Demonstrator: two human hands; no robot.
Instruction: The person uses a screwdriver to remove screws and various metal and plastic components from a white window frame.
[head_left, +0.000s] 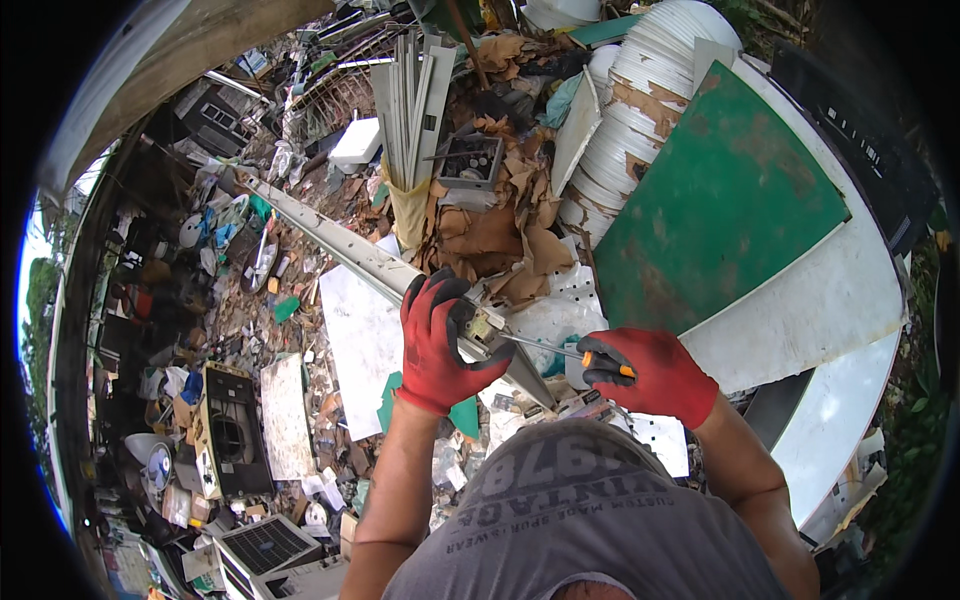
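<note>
A long, off-white metal rail (335, 238) runs slantwise from the far left toward my body. My left hand (440, 350), in a red and black work glove, is closed over its near part, thumb toward the right. Beside those fingers sits a small metal fitting (487, 325) on the rail. My right hand (655, 375), gloved the same way, grips the orange and black handle of a screwdriver (543, 346). Its shaft points left, with the tip at the fitting. Whether the tip is seated in a screw is too small to tell.
Scrap covers the ground all around. A green panel (715, 205) and white sheets lie at the right, by a ribbed white duct (650, 90). Upright metal strips (408, 110) stand in a yellow sack ahead. An old appliance casing (232, 430) lies at the left.
</note>
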